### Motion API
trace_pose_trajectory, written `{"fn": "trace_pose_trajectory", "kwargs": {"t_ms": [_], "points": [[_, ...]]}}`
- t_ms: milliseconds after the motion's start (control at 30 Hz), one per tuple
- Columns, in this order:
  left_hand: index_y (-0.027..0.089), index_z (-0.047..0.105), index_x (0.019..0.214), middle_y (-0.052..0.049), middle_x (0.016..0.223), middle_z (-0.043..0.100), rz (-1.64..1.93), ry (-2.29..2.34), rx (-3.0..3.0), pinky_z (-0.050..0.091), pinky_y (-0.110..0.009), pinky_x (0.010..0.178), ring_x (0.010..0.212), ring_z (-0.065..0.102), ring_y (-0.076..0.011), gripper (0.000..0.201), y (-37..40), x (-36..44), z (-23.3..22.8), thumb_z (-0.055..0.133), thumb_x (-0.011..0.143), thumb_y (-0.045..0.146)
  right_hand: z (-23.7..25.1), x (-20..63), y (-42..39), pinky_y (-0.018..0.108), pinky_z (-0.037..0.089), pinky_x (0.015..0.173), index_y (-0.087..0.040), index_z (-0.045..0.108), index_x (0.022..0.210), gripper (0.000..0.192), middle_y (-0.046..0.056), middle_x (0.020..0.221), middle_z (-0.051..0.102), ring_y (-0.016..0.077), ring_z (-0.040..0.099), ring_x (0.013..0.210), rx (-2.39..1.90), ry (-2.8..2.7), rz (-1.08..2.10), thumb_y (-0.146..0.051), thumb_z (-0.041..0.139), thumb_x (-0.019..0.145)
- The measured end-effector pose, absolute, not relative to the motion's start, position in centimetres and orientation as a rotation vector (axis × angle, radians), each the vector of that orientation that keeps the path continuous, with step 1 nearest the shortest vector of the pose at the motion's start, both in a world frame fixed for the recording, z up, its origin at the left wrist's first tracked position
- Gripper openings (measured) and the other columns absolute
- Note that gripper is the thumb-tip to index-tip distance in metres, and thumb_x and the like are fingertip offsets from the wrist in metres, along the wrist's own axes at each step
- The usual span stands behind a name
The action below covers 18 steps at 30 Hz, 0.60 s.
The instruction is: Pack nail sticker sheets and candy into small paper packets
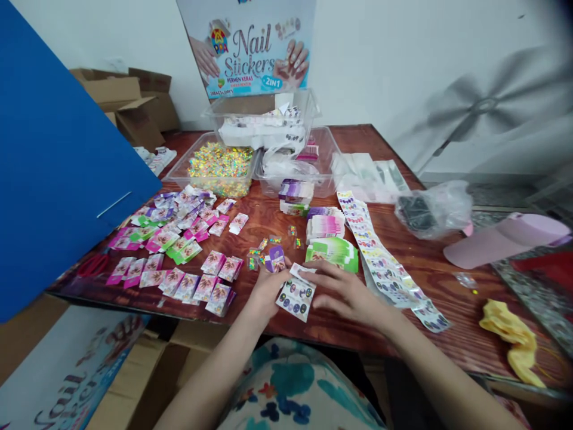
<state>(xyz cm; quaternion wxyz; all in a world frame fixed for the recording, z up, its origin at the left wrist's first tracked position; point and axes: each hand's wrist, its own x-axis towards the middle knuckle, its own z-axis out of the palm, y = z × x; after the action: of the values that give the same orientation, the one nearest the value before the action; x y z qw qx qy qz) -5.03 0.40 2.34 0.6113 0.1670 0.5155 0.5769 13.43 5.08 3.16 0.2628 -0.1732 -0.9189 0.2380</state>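
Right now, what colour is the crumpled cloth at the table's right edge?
Yellow; the cloth shows clearly in the head view.

My view takes in a reddish wooden worktop (416,263); on it lie scattered sachets (179,251), two clear tubs (215,170), a long sticker strip (380,263), stacked packets (326,230), a yellow cloth (510,337).

Crowded centre, open right side
Bare wooden table (447,280) lies right of the sticker strip (380,263) — packets (179,251) and tubs (215,173) block left and rear.
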Motion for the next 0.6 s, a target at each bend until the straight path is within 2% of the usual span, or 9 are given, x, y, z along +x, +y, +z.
{"fn": "trace_pose_trajectory", "kwargs": {"t_ms": [33, 100, 200, 267, 367, 467, 533, 600], "points": [[0.016, 0.058, 0.069, 0.005, 0.057, 0.057, 1.314, 1.183, 0.381, 0.042, -0.023, 0.053, 0.05, 0.054, -0.0103, 0.032, 0.5, -5.3, 2.5, 0.08, 0.048, 0.022, 3.1, 13.5, 5.1, 0.039, 0.05, 0.098, -0.024, 0.052, 0.137, 0.051, 0.013, 0.134, 0.057, 0.025, 0.056, 0.122, -0.463, -2.551, 0.608, -0.038, 0.063, 0.089], [0.016, 0.06, 0.07, 0.004, 0.058, 0.059, 1.294, 1.148, 0.371, 0.042, -0.023, 0.053, 0.051, 0.056, -0.0105, 0.03, 0.5, -5.8, 2.8, 0.08, 0.049, 0.02, 2.8, 13.7, 5.2, 0.04, 0.05, 0.099, -0.026, 0.05, 0.138, 0.048, 0.013, 0.137, 0.055, 0.025, 0.055, 0.124, -0.489, -2.588, 0.498, -0.033, 0.059, 0.092], [0.016, 0.063, 0.072, 0.003, 0.063, 0.063, 1.302, 1.107, 0.315, 0.043, -0.023, 0.056, 0.056, 0.058, -0.0112, 0.029, 0.2, -6.1, 3.2, 0.082, 0.051, 0.022, 1.9, 13.7, 5.3, 0.038, 0.051, 0.097, -0.028, 0.054, 0.134, 0.041, 0.011, 0.127, 0.062, 0.0207, 0.06, 0.117, -0.534, -2.521, 0.352, -0.016, 0.042, 0.098], [0.017, 0.063, 0.073, 0.002, 0.067, 0.064, 1.305, 1.088, 0.286, 0.044, -0.024, 0.06, 0.061, 0.06, -0.0123, 0.03, -0.4, -6.1, 3.3, 0.084, 0.052, 0.025, 1.4, 13.6, 5.4, 0.037, 0.052, 0.096, -0.027, 0.056, 0.132, 0.041, 0.01, 0.12, 0.066, 0.0202, 0.063, 0.112, -0.54, -2.469, 0.346, -0.013, 0.041, 0.097], [0.017, 0.062, 0.074, 0.003, 0.069, 0.063, 1.305, 1.127, 0.372, 0.046, -0.026, 0.067, 0.066, 0.059, -0.0124, 0.038, -1.3, -6.0, 3.0, 0.087, 0.047, 0.021, 1.2, 13.2, 5.4, 0.037, 0.054, 0.093, -0.026, 0.061, 0.126, 0.037, 0.01, 0.11, 0.069, 0.0201, 0.066, 0.102, -0.56, -2.348, 0.493, -0.015, 0.043, 0.096], [0.016, 0.059, 0.072, 0.005, 0.066, 0.061, 1.33, 1.196, 0.486, 0.045, -0.025, 0.067, 0.063, 0.056, -0.0101, 0.041, -1.7, -5.9, 2.6, 0.087, 0.043, 0.015, 1.6, 12.7, 5.0, 0.034, 0.056, 0.084, -0.024, 0.067, 0.118, 0.03, 0.008, 0.098, 0.071, 0.0186, 0.068, 0.089, -0.597, -2.163, 0.791, -0.02, 0.048, 0.096], [0.015, 0.058, 0.069, 0.005, 0.064, 0.06, 1.328, 1.215, 0.522, 0.044, -0.024, 0.065, 0.061, 0.055, -0.0093, 0.037, -1.6, -5.9, 2.4, 0.085, 0.045, 0.015, 2.1, 12.4, 4.5, 0.033, 0.055, 0.083, -0.023, 0.068, 0.117, 0.028, 0.008, 0.101, 0.071, 0.0188, 0.068, 0.09, -0.616, -2.101, 0.988, -0.024, 0.049, 0.096], [0.015, 0.057, 0.068, 0.005, 0.063, 0.059, 1.333, 1.229, 0.52, 0.044, -0.023, 0.064, 0.06, 0.055, -0.009, 0.035, -1.3, -5.9, 2.3, 0.083, 0.045, 0.013, 2.5, 12.2, 3.9, 0.035, 0.053, 0.088, -0.022, 0.065, 0.121, 0.03, 0.01, 0.111, 0.069, 0.0209, 0.066, 0.1, -0.594, -2.119, 1.102, -0.028, 0.051, 0.095]]}}
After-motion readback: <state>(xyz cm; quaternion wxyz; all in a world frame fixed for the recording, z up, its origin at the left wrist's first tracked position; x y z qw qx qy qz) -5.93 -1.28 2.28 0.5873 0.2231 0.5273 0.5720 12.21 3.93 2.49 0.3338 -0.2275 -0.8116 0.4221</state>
